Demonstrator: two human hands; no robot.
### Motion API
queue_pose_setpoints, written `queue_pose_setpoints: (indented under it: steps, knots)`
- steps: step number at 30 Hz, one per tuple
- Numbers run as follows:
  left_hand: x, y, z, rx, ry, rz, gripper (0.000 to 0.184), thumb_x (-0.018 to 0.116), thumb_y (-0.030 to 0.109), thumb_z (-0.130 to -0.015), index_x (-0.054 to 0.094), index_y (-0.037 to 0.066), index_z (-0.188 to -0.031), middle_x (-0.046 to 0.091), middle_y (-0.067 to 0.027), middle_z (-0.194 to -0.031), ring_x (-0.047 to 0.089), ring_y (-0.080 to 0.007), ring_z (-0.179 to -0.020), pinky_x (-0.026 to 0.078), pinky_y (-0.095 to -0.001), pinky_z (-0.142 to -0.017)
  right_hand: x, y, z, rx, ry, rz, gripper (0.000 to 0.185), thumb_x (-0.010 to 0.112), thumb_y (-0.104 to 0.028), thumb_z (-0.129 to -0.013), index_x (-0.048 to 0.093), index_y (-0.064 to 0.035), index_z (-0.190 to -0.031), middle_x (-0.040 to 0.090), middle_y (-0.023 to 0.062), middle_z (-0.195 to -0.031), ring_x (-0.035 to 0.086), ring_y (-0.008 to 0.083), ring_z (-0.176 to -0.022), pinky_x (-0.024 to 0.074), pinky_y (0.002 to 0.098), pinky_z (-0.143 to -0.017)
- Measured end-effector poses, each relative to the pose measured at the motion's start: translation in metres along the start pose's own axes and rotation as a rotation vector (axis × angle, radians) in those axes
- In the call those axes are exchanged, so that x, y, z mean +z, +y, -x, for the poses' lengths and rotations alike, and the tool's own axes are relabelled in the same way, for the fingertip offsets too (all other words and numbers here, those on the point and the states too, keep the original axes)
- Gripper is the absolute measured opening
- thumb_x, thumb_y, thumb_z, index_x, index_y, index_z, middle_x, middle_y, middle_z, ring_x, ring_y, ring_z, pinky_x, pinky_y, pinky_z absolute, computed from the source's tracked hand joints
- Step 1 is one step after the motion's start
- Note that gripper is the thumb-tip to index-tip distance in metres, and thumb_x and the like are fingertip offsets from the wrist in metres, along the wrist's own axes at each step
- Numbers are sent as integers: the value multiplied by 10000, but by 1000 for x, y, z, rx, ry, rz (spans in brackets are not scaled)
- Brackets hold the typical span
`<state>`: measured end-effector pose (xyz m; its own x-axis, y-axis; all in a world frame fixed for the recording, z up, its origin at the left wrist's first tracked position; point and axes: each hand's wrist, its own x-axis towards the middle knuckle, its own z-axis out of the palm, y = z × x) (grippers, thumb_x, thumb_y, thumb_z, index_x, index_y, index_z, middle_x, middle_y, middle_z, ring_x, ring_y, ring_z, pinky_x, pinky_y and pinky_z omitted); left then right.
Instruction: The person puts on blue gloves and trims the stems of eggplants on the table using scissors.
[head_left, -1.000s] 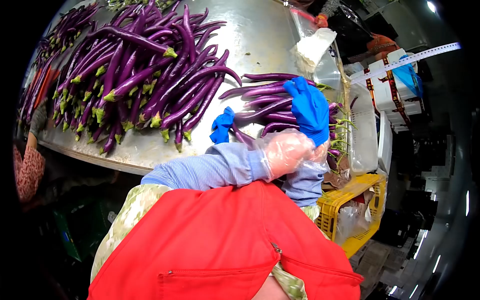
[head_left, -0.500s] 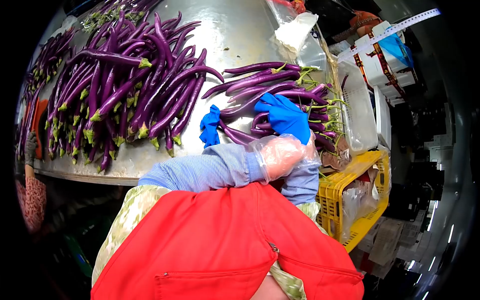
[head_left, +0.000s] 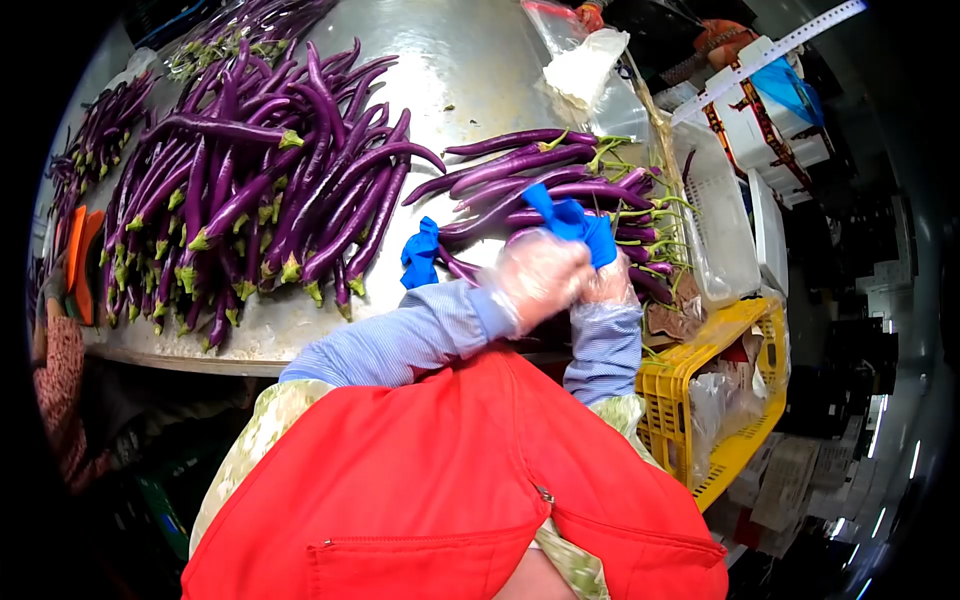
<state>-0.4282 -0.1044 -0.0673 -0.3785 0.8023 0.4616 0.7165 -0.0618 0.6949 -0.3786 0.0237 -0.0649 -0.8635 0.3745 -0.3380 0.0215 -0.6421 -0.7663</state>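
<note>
Blue glove (head_left: pixel 568 218) | touching, just beyond left hand (head_left: pixel 540 277), right hand (head_left: pixel 608 284) | left grips it; right unclear

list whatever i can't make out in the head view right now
All in the head view:
Left hand: blurred, so its grip is unclear.
Right hand: partly hidden by the left hand and the blue material.
Nearby eggplants: some partly covered by the hands and blue material.
Yellow crate: clear plastic obscures some contents.
Co-worker's hand: too small and dim near the dark left edge.
</note>
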Motion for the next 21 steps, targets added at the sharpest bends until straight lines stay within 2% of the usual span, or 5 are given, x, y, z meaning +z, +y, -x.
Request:
queue_pose_setpoints:
  steps: [6,7,11,16,21]
  knots:
    - [-43,-12,-28,-221,424,-107,710,627,538,-730,522,18,-1201,588,-195,-1129,583,-347,-1026,460,-414,-877,6,-2,10,-28,96,75,240,435,-218,-940,593,-97,-1074,649,100,-1006,624,164,-704,507,258,-579]
    - [-50,-21,-31,-381,120,126,574,635,463,-754,582,49,-1148,625,-187,-1037,611,-318,-962,473,-393,-845,6,-1,10,-54,83,101,236,433,-213,-941,593,-100,-1073,649,100,-1007,628,164,-707,509,256,-579]
    - [-60,-34,-30,-324,207,309,233,640,204,-804,651,-23,-859,650,-124,-828,628,-199,-772,482,-297,-708,-35,18,-4,-488,-125,659,333,400,-184,-960,508,50,-1170,587,182,-1151,625,246,-966,546,343,-814]
    - [-64,-36,-38,-22,310,240,192,620,163,-819,637,-13,-893,649,-136,-834,630,-227,-767,490,-315,-711,-7,7,-3,-29,60,-130,328,462,-121,-906,517,49,-1181,579,189,-1168,604,268,-1032,490,390,-923]
    - [-84,-26,-50,-27,329,49,143,613,132,-837,615,-6,-871,627,-120,-764,632,-238,-737,504,-316,-654,26,-11,-43,-1505,-450,2283,391,608,-141,-766,574,-86,-1151,616,87,-1095,574,238,-1062,432,363,-960]
